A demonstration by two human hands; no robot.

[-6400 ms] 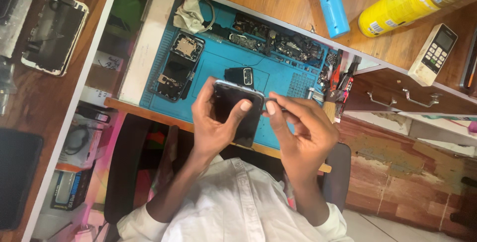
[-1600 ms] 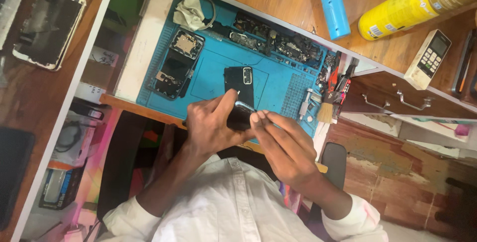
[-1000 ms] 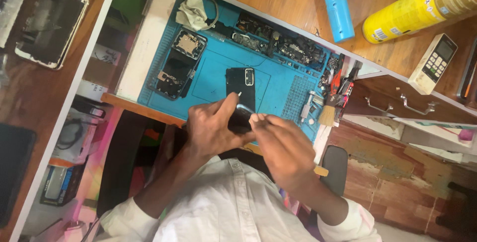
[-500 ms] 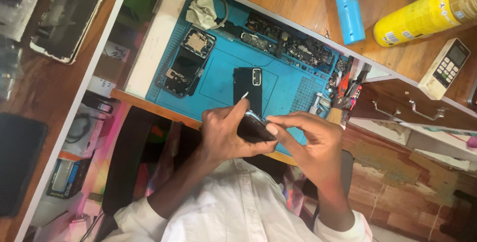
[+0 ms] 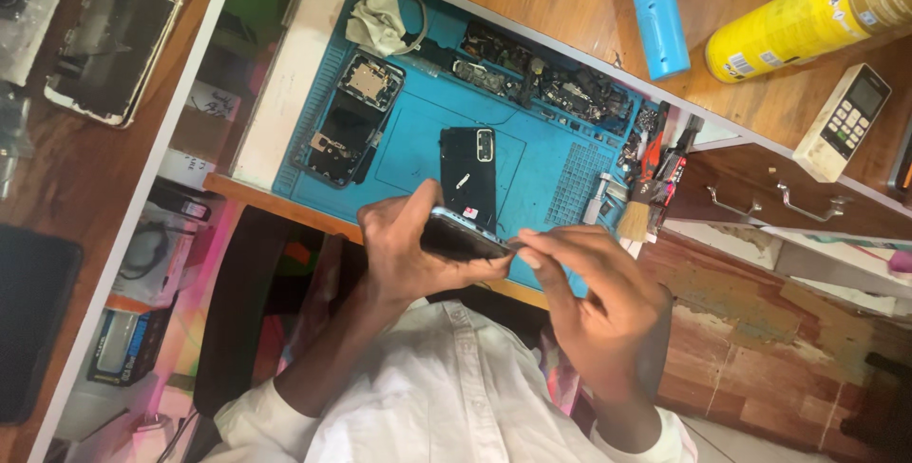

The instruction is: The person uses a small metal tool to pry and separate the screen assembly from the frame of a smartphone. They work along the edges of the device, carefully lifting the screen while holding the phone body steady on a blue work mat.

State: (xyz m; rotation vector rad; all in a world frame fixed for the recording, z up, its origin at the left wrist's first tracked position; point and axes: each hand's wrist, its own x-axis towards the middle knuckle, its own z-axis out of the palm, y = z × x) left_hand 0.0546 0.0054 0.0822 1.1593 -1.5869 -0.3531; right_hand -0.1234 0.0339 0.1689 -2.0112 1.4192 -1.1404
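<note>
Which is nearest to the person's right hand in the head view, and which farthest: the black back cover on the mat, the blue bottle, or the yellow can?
From the right hand:
1. Black back cover, on the blue mat just beyond the hands.
2. Blue bottle, lying on the wooden desk.
3. Yellow can, at the desk's far corner.

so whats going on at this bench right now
A person in a white shirt holds a dark phone edge-up in the left hand, while the right hand pinches at its end. On the blue repair mat beyond lie a black back cover and an opened phone frame.
</note>
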